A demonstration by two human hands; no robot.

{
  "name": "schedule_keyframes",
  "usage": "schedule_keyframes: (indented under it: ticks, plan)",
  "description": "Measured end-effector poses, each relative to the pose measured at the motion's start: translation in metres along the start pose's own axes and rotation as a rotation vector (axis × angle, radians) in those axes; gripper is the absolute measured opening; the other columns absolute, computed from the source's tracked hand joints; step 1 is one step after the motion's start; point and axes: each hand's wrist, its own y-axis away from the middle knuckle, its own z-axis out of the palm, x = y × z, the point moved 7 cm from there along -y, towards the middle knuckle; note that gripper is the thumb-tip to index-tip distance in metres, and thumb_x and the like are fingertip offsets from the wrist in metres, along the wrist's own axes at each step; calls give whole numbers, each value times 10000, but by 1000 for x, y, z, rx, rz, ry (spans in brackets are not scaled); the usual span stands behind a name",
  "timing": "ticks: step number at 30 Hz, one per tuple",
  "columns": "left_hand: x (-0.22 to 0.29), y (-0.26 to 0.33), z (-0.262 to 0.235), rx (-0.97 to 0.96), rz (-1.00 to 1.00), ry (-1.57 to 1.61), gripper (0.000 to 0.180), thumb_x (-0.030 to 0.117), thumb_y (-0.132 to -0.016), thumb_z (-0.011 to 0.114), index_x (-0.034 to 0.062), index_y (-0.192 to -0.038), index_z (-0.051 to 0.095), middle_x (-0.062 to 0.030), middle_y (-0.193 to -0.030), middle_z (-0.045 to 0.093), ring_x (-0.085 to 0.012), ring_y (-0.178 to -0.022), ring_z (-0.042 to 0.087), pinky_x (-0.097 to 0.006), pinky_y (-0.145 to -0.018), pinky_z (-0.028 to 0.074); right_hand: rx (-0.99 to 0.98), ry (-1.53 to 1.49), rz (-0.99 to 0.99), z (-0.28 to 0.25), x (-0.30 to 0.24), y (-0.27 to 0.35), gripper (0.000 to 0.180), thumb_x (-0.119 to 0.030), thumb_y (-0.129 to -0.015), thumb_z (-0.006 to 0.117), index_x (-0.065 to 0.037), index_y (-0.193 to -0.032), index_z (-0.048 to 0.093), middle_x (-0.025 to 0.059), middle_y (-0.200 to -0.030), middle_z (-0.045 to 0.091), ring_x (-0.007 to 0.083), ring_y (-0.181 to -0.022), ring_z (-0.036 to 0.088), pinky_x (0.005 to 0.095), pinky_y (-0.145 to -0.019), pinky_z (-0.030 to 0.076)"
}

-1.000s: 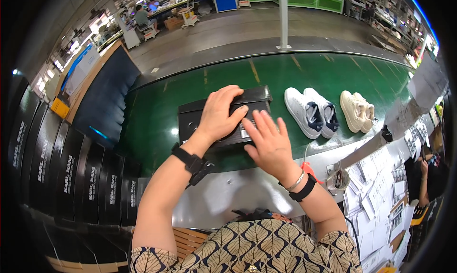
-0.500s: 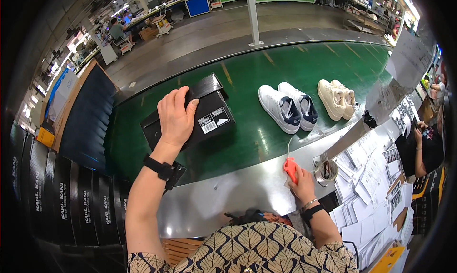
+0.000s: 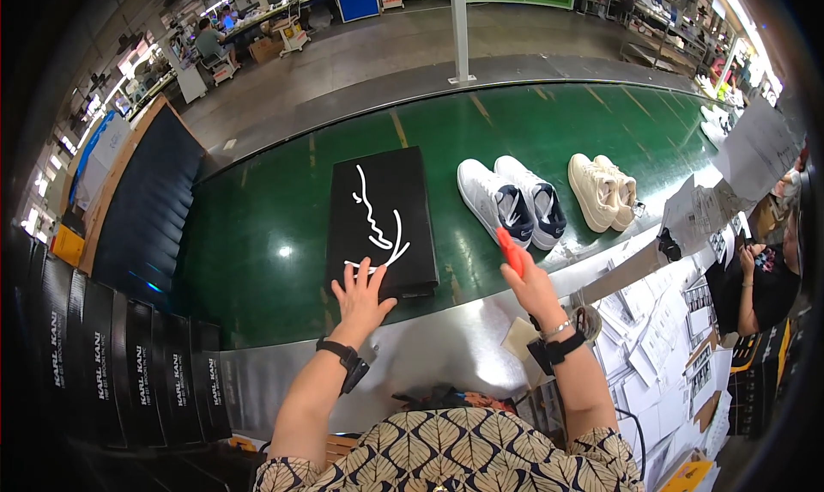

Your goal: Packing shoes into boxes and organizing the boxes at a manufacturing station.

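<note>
Running across the view is 1 green belt (image 3: 257, 252), with a steel ledge (image 3: 429, 346) along its near edge. At the far left stand black boxes (image 3: 112, 372) in a row on end — too many to count cleanly, contents hidden. On the belt lies 1 black box (image 3: 378, 221), lid shut, a white scrawl on top; what is inside cannot be seen. Beside it, to the right, sit 2 pairs of shoes, 4 in all: 1 white pair with dark heels (image 3: 511, 202), then 1 cream pair (image 3: 605, 190), each pair side by side, the pairs apart from each other. Sheets of paper (image 3: 652, 320) crowd the bench on the right.

The left hand (image 3: 360, 293) lies flat on the near edge of the box, fingers spread, gripping nothing. The right hand (image 3: 532, 284) is raised above the ledge — closed around 1 red marker (image 3: 510, 248), which sticks up just beside the white pair. Each wrist carries 1 black band.
</note>
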Motion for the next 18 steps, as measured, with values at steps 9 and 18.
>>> schedule_keyframes:
  ticks: [9, 18]
  plan:
    - [-43, 19, 10, 14, -180, 18, 636, 340, -751, 655, 211, -1316, 391, -137, -1418, 216, -399, -1312, 163, -662, -966, 184, -52, 157, 56, 4, 34, 7, 516, -330, -829, 584, -87, -1262, 444, 202, -959, 629, 328, -915, 613, 379, -805, 458]
    - [-40, 5, 13, 178, -138, -17, 530, 366, -769, 635, 238, -1255, 464, -139, -1352, 321, -404, -1258, 255, -659, -913, 246, 159, 174, 193, -19, 81, 52, 488, -222, -757, 645, -10, -1158, 468, 221, -926, 590, 390, -834, 571, 433, -719, 455]
